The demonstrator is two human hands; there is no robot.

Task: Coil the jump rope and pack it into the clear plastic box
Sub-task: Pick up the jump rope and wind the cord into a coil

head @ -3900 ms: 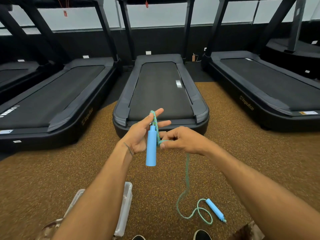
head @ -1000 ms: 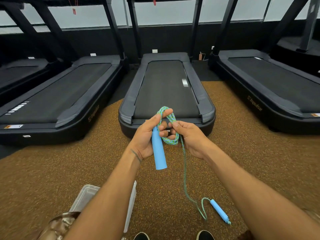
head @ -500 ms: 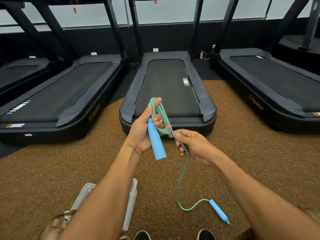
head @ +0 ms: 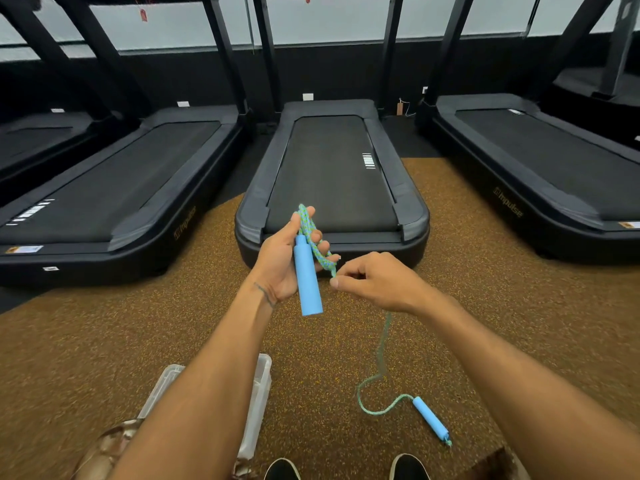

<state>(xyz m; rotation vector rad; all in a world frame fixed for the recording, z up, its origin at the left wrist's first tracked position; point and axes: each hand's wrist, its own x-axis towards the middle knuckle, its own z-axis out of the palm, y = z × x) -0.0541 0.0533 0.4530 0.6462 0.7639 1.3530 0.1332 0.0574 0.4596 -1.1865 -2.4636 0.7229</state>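
The jump rope [head: 311, 233] is partly gathered in the air in front of the person, and the rest trails to the floor. The left hand [head: 277, 263] holds one blue handle [head: 307, 284] upright against the palm. Several turns of the green braided cord [head: 381, 344] are looped over that hand's fingers [head: 323, 247], which curl round them. Held so, the hand works as a spool: the handle anchors the end and the spread fingers keep the loops the same size.

The right hand [head: 381, 285] is just beside the coil and pinches the cord between thumb and fingertips [head: 341, 281], probably to feed the next turn under light tension. From there the cord drops in a slack bend to the second handle [head: 431, 424], which lies on the speckled rubber floor [head: 104, 341]. The clear plastic box [head: 258, 393] sits open on the floor near the person's feet and is partly hidden under the left forearm. Nothing can be seen in it, so packing is judged not yet begun.

About four seconds back only a single strand crossed the left hand; now there is a bundle of turns there. Half a second ago the right hand gripped the cord lower and further from the coil. It has since come up close to the left fingers, and the cord on the floor shows a deeper curve.
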